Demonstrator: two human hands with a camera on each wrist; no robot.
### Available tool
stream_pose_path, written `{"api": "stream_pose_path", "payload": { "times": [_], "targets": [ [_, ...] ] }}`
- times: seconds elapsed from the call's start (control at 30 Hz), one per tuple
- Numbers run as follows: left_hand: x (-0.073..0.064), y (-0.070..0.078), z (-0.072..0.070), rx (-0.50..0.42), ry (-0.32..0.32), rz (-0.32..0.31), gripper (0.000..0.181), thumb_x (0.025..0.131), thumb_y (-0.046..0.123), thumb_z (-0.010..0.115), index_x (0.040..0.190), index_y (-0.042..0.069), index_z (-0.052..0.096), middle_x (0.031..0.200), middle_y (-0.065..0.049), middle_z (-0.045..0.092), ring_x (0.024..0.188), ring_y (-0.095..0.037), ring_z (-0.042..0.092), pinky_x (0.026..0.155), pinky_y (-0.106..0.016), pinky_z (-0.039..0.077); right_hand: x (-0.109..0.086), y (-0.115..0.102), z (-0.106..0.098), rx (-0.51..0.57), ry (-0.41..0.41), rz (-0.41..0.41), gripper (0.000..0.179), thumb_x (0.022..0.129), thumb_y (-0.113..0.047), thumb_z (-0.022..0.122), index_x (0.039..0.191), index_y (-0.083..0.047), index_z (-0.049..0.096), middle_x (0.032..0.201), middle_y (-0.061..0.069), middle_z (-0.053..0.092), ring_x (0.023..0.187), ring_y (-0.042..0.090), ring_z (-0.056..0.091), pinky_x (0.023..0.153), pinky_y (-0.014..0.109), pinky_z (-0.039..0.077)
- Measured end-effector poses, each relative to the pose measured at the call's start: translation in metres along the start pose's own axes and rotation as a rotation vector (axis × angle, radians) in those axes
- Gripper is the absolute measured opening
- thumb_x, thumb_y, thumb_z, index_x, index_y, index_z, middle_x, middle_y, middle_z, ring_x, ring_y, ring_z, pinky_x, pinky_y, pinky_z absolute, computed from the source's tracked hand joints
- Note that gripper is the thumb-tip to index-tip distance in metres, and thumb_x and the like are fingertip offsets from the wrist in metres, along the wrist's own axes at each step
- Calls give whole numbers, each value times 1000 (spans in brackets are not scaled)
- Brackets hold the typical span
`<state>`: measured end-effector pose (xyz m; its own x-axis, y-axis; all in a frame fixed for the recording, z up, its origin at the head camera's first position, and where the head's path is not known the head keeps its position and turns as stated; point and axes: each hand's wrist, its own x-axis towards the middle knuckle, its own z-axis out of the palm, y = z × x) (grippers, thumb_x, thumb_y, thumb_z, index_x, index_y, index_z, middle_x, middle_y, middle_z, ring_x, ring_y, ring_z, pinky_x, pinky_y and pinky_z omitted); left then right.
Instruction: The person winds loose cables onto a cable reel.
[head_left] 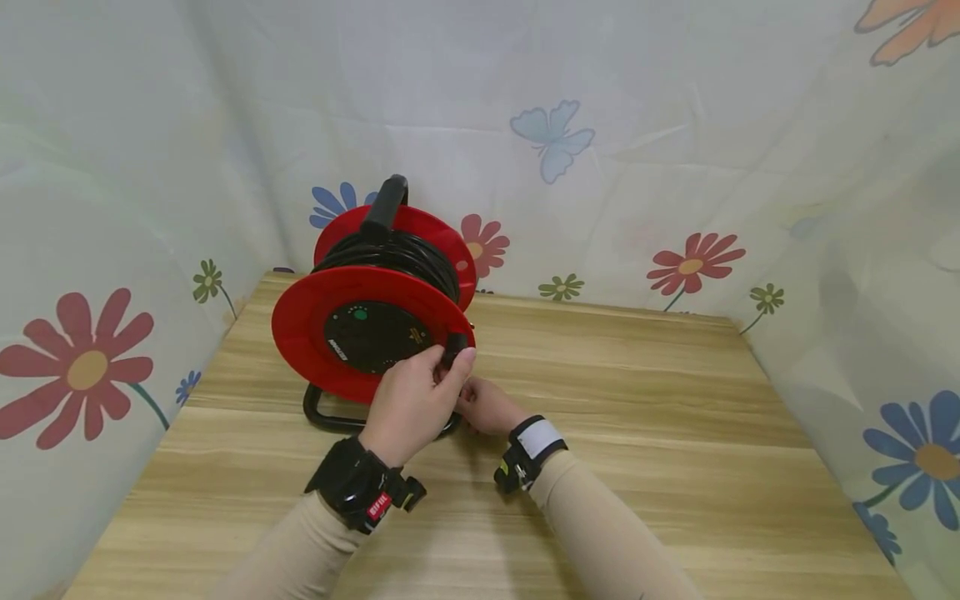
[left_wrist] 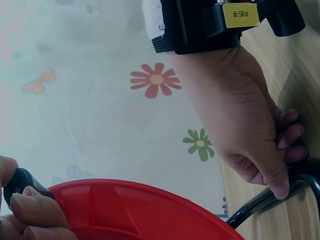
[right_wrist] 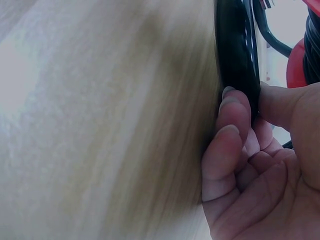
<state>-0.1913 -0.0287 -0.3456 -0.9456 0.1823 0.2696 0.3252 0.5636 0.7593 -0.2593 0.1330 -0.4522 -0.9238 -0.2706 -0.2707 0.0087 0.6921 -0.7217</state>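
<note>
A red cable reel [head_left: 300,333] with black cable [head_left: 401,257] wound on it stands on the table, its black socket face [head_left: 367,333] toward me. My left hand [head_left: 411,402] pinches the black crank knob [head_left: 454,342] at the lower right of the front disc. The same knob [left_wrist: 24,181] shows between thumb and fingers in the left wrist view. Low on the right side, my right hand [head_left: 491,406] grips the black tubular stand [right_wrist: 236,55]. In the right wrist view its fingers [right_wrist: 222,152] curl around the tube, close to the tabletop.
The reel's black carrying handle [head_left: 384,208] rises above the discs. Under everything lies a wood-grain table [head_left: 637,400]. A white sheet [head_left: 450,75] printed with flowers and butterflies hangs behind and along both sides.
</note>
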Motion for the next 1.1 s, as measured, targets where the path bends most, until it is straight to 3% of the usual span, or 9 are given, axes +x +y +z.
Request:
{"api": "stream_pose_path", "payload": {
  "times": [0.2, 0.4, 0.53, 0.73, 0.93, 1.1],
  "targets": [
    [-1, 0, 3, -5, -18, -14, 48, 94, 57, 44, 71, 16, 52, 54, -2, 48, 52, -17, 47, 45, -29, 32, 1, 3, -1, 20, -10, -6, 17, 97, -23, 54, 90, -8, 53, 64, 1, 50, 49, 13, 50, 44, 24, 40],
    [-1, -3, 4, 1, -28, -24, 48, 93, 58, 43, 70, 17, 52, 54, -1, 48, 51, -17, 46, 45, -28, 30, 1, 3, -1, 6, -8, -47, 23, 98, -24, 52, 111, -6, 56, 65, 3, 50, 49, 14, 50, 44, 25, 41],
    [-2, -3, 5, 10, -38, -31, 47, 93, 57, 44, 70, 17, 53, 54, -1, 48, 52, -17, 46, 45, -28, 30, 0, 1, -1, 5, -8, -49, 27, 98, -24, 52, 116, -5, 56, 65, 3, 50, 48, 14, 50, 44, 24, 40],
    [-2, -3, 7, 23, -55, -44, 42, 93, 52, 48, 70, 17, 53, 55, -1, 49, 52, -17, 47, 46, -28, 31, 0, 0, -2, -16, 3, -57, 25, 98, -22, 52, 110, -2, 58, 64, 3, 51, 48, 14, 50, 44, 24, 41],
    [-3, -5, 8, 46, -79, -64, 41, 93, 50, 50, 70, 16, 53, 56, -1, 50, 52, -16, 48, 46, -28, 33, -1, -1, -2, -26, 13, -82, 30, 99, -31, 50, 97, -3, 59, 62, 3, 50, 47, 13, 49, 43, 24, 40],
    [-5, -9, 9, 57, -100, -65, 41, 92, 51, 51, 70, 17, 53, 55, 0, 50, 51, -16, 48, 45, -28, 32, -3, -1, -1, -32, 21, -79, 29, 98, -29, 51, 86, -3, 59, 62, 3, 54, 46, 12, 50, 43, 23, 41]
  ]
}}
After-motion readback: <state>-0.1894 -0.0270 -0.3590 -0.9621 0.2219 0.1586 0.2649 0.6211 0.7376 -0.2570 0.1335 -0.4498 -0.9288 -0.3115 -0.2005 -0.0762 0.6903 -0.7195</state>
